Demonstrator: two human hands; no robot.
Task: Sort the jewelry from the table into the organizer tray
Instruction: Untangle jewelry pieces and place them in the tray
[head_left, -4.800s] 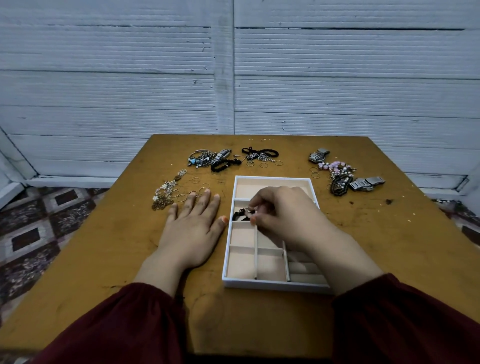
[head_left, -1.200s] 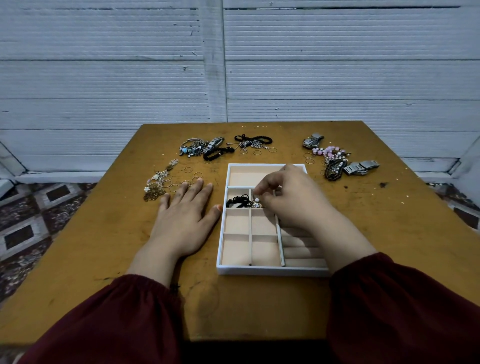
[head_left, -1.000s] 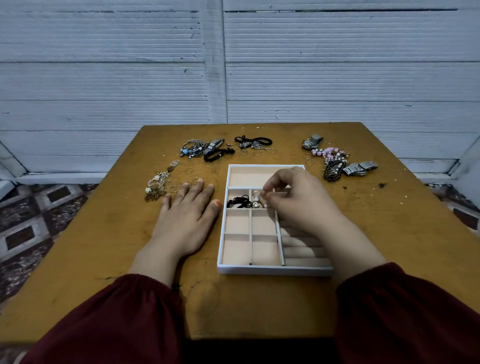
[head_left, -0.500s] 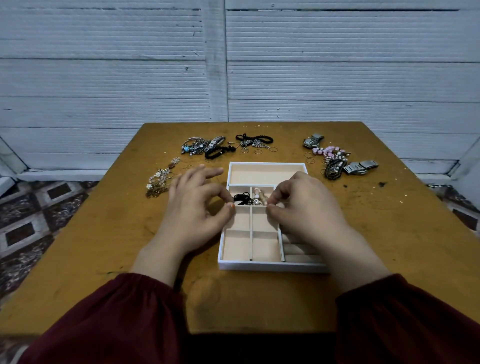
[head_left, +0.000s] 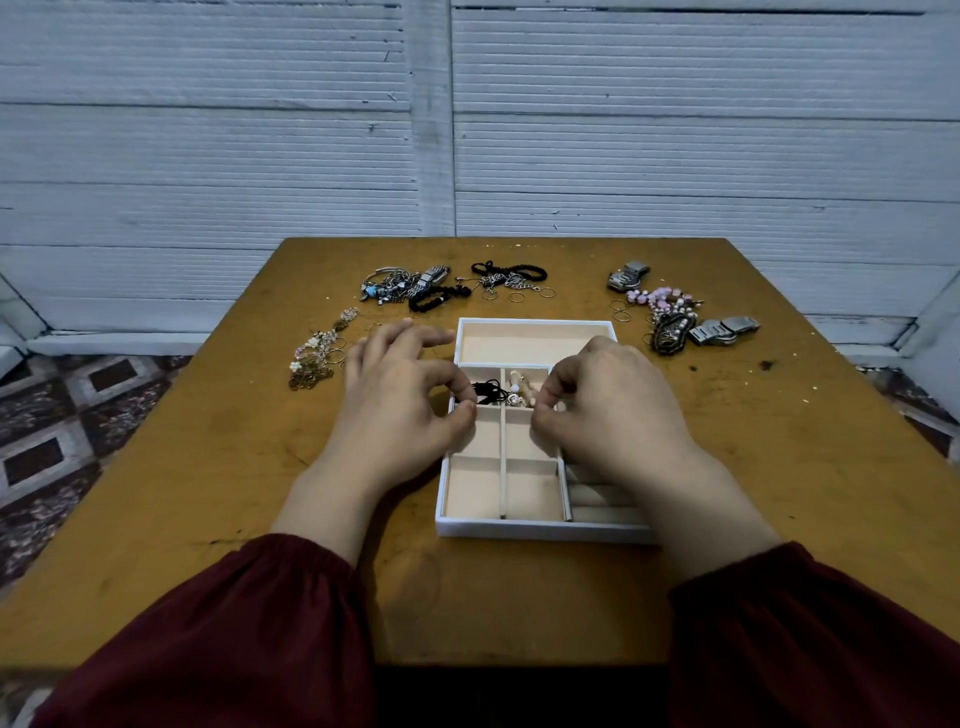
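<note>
in the organizer tray (head_left: 540, 531), left hand (head_left: 402, 415) pinches beside the black cord (head_left: 486, 391), right hand (head_left: 615, 415) beside the beaded piece (head_left: 519, 391); whether either holds anything is unclear.

wall (head_left: 208, 156): pale ribbed horizontal boards, one vertical batten (head_left: 434, 130) near centre | floor (head_left: 52, 441): dark-and-light patterned tiles, seen left and far right | tabletop (head_left: 234, 441): worn ochre wood, scratched, speckled | light: dim, even
</note>
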